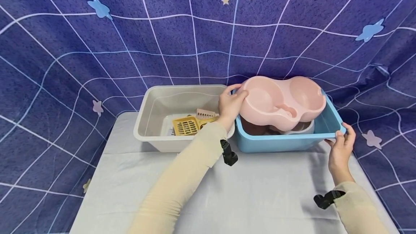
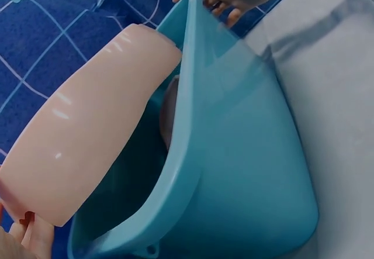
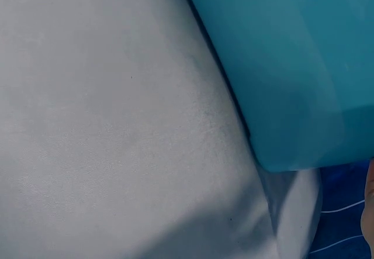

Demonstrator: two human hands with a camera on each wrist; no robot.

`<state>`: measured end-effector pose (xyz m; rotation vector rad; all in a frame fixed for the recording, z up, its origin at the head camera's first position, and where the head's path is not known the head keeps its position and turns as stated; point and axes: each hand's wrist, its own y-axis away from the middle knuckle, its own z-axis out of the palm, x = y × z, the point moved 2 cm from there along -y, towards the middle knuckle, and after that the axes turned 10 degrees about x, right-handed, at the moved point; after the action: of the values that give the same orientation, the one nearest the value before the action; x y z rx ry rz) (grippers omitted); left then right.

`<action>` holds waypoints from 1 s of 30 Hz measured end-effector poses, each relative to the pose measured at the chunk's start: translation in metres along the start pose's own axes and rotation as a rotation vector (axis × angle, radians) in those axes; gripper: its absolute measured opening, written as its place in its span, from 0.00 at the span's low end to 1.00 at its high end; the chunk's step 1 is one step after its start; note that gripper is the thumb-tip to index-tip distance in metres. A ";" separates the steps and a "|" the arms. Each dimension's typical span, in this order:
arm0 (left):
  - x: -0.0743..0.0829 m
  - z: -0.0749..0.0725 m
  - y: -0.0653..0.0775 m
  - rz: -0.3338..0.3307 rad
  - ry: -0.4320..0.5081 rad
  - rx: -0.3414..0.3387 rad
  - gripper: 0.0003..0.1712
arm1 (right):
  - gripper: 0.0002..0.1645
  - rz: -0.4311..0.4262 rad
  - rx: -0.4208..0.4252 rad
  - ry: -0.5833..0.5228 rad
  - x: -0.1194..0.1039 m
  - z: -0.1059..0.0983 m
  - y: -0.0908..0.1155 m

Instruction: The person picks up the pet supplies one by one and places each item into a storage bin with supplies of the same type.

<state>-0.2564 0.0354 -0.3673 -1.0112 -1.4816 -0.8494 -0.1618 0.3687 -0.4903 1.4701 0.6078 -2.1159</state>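
A pink double pet bowl lies tilted over the blue tub, two round hollows facing up. My left hand pinches the bowl's left end between thumb and fingers; in the left wrist view those fingers show at its lower end. With my right hand I grip the tub's front right corner, thumb on the rim and fingers outside. Inside the tub, partly hidden under the pink bowl, is a brown and light-grey object. Only a sliver of the right hand shows in the right wrist view.
Left of the blue tub stands a light grey tub holding a yellow slotted litter scoop and a beige slotted scoop. Both stand on a white-covered table against a blue patterned curtain.
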 end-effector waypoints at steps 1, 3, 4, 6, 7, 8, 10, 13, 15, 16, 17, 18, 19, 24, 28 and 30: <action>-0.001 0.002 0.001 -0.003 0.016 0.000 0.19 | 0.22 0.000 -0.002 0.000 0.000 0.000 0.000; -0.002 0.004 0.004 -0.007 0.039 0.000 0.18 | 0.21 0.001 -0.006 0.001 0.000 0.000 0.000; -0.002 0.005 0.005 -0.010 0.042 -0.001 0.18 | 0.21 0.002 -0.007 0.000 0.000 0.000 0.000; -0.004 0.007 0.008 -0.015 0.033 -0.003 0.18 | 0.21 0.004 -0.009 -0.003 -0.001 0.000 0.000; -0.005 0.007 0.009 -0.018 0.023 -0.004 0.17 | 0.21 0.005 -0.009 -0.004 -0.001 0.000 0.000; -0.006 0.008 0.010 -0.020 0.009 -0.005 0.17 | 0.21 0.006 -0.008 -0.004 0.000 0.000 0.000; -0.009 0.009 0.011 -0.022 -0.005 -0.006 0.17 | 0.21 0.008 -0.007 -0.003 0.000 0.000 0.000; -0.012 0.010 0.013 -0.019 -0.012 -0.010 0.18 | 0.21 0.012 -0.008 -0.012 0.001 0.000 0.000; -0.014 0.011 0.013 -0.014 -0.011 -0.015 0.18 | 0.21 0.012 -0.006 -0.026 0.001 -0.001 0.000; -0.015 0.012 0.014 -0.012 -0.008 -0.019 0.18 | 0.21 0.011 -0.005 -0.031 0.001 -0.001 0.000; -0.016 0.012 0.014 -0.010 -0.008 -0.022 0.18 | 0.21 0.010 -0.003 -0.035 0.002 -0.001 -0.001; -0.017 0.012 0.014 -0.009 0.000 -0.028 0.19 | 0.21 0.009 -0.001 -0.038 0.002 -0.001 -0.001; -0.018 0.013 0.014 -0.008 0.010 -0.034 0.19 | 0.21 0.009 0.001 -0.040 0.002 -0.001 -0.001; -0.023 0.011 0.012 0.011 0.012 -0.047 0.18 | 0.22 0.006 0.009 -0.021 0.002 0.000 -0.001; -0.026 0.010 0.010 0.025 -0.008 -0.079 0.20 | 0.22 0.004 0.015 -0.007 0.002 0.000 -0.001; -0.028 0.010 0.010 0.029 -0.004 -0.106 0.21 | 0.22 0.004 0.020 0.008 0.002 0.000 0.000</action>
<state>-0.2499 0.0441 -0.3963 -1.1105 -1.4346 -0.9131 -0.1628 0.3684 -0.4923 1.4894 0.5876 -2.1195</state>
